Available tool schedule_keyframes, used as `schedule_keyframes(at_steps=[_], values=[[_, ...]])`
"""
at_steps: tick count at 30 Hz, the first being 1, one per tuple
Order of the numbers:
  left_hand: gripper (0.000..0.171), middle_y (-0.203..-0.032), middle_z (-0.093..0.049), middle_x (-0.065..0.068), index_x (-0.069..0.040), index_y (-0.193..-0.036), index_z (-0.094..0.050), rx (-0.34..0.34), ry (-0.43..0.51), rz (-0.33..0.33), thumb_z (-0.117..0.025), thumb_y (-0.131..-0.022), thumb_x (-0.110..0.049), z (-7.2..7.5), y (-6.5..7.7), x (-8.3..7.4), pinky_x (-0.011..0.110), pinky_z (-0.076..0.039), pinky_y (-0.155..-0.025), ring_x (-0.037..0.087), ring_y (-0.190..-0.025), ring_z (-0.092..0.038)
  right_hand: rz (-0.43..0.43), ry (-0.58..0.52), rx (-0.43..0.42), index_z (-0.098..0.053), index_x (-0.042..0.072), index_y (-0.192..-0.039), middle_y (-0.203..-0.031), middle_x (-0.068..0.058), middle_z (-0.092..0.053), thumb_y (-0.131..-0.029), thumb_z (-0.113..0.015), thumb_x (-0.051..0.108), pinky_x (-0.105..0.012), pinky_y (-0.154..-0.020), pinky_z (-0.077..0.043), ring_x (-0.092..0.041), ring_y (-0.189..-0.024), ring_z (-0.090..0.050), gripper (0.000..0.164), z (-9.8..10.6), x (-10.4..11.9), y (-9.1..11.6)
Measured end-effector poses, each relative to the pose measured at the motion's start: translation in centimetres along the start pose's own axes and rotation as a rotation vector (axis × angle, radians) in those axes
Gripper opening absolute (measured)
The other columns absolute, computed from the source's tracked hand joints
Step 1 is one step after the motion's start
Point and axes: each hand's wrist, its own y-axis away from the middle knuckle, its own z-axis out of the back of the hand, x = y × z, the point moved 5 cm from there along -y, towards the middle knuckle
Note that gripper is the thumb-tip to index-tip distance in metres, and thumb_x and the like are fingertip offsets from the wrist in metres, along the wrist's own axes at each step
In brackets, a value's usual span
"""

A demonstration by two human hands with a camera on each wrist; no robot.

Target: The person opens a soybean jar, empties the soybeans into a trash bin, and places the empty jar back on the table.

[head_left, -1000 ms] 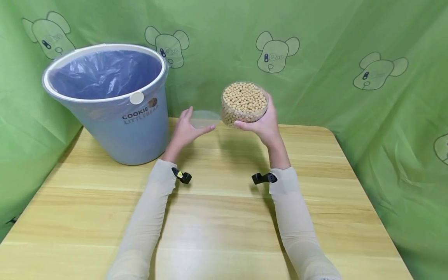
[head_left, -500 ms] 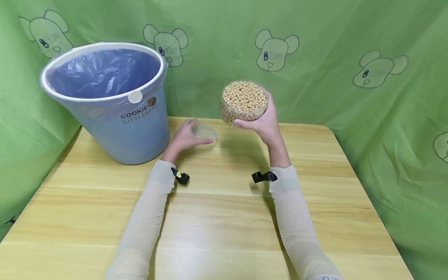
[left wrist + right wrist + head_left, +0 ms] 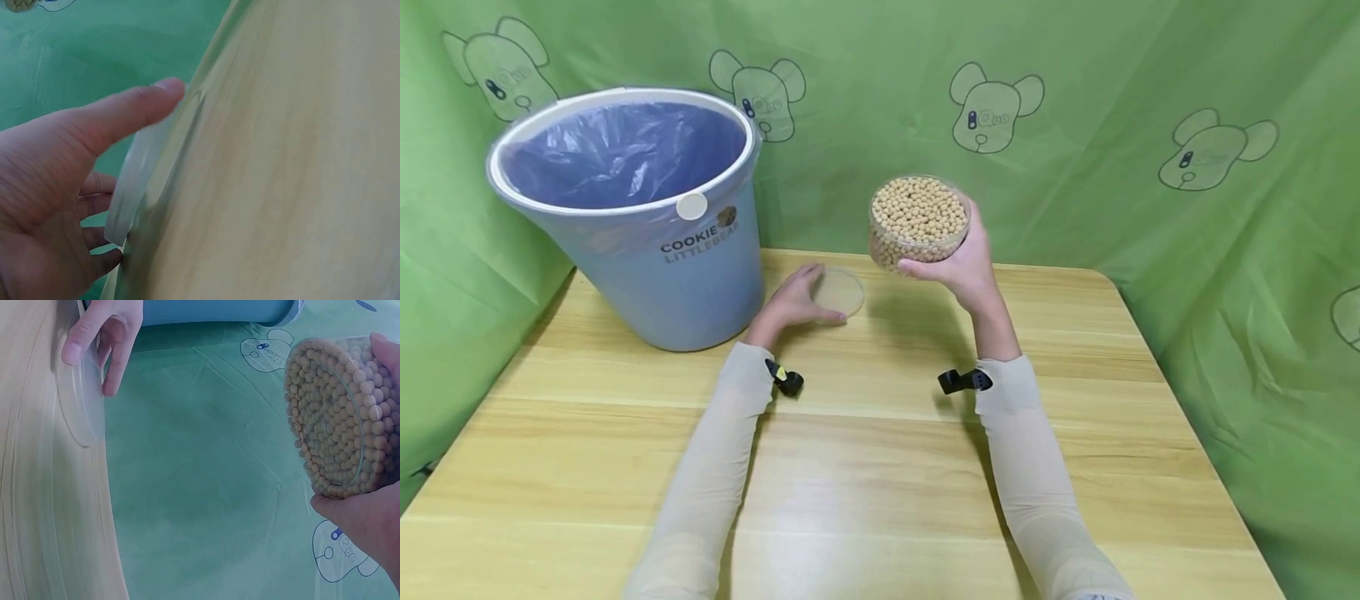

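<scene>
In the head view my right hand (image 3: pixel 958 267) holds up a clear round tub (image 3: pixel 917 223) full of pale yellow soybeans, its thumb on the near side. Through the tub's base in the right wrist view, the soybeans (image 3: pixel 328 419) show packed together. My left hand (image 3: pixel 797 300) is low at the tabletop, thumb and fingers at opposite edges of a clear round lid (image 3: pixel 840 292). The left wrist view shows the lid (image 3: pixel 134 181) nearly flat against the wood, partly covered by the thumb; whether it fully touches the table is hard to tell.
A blue bin (image 3: pixel 707 283) with a white rim and a plastic liner stands at the back left, close to my left hand. The wooden table (image 3: pixel 850 467) ends at the back against a green curtain (image 3: pixel 865 108) printed with cartoon heads.
My left hand has come down with the lid, from above the table's back edge to the tabletop, and the lid has tipped flatter. The tub has shifted barely leftward in my right hand.
</scene>
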Motion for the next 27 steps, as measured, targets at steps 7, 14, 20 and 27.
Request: schedule_keyframes(at_steps=[7, 14, 20, 27], values=[[0.118, -0.17, -0.02, 0.015, -0.004, -0.161, -0.024, 0.004, -0.021, -0.045, -0.093, -0.071, -0.035, -0.1, -0.2, 0.0, 0.052, -0.017, -0.128, 0.035, -0.158, -0.018, -0.017, 0.007, 0.004, -0.038, 0.013, -0.151, -0.149, -0.009, -0.048, -0.052, -0.092, -0.009, -0.041, -0.116, -0.043, -0.025, -0.136, -0.051, 0.115, -0.2, -0.2, 0.1], [0.115, -0.17, -0.02, 0.015, -0.003, -0.16, -0.025, 0.0, -0.027, -0.056, -0.092, -0.072, -0.034, 0.1, -0.1, -0.2, 0.051, -0.014, -0.128, 0.035, -0.158, -0.017, -0.008, 0.01, 0.011, -0.039, 0.013, -0.151, -0.149, -0.009, -0.049, -0.054, -0.093, -0.006, -0.041, -0.116, -0.043, -0.024, -0.136, -0.05, 0.113, -0.4, -0.3, 0.0], [0.118, -0.171, -0.016, 0.014, -0.004, -0.161, -0.023, -0.01, -0.044, -0.072, -0.092, -0.072, -0.039, 0.3, 0.0, -0.7, 0.051, -0.01, -0.129, 0.037, -0.159, -0.01, -0.019, 0.006, 0.014, -0.038, 0.013, -0.151, -0.149, -0.009, -0.048, -0.053, -0.092, -0.007, -0.042, -0.116, -0.043, -0.025, -0.136, -0.05, 0.114, -0.5, -0.3, 0.1], [0.09, -0.168, -0.026, 0.01, -0.008, -0.158, -0.033, -0.207, 0.019, -0.195, -0.08, -0.087, -0.037, 3.7, 1.7, -5.8, 0.052, -0.014, -0.128, 0.03, -0.16, -0.013, -0.016, 0.002, 0.021, -0.037, 0.014, -0.152, -0.15, -0.009, -0.048, -0.054, -0.092, -0.008, -0.042, -0.116, -0.043, -0.025, -0.137, -0.05, 0.114, -0.5, -0.2, 0.1]])
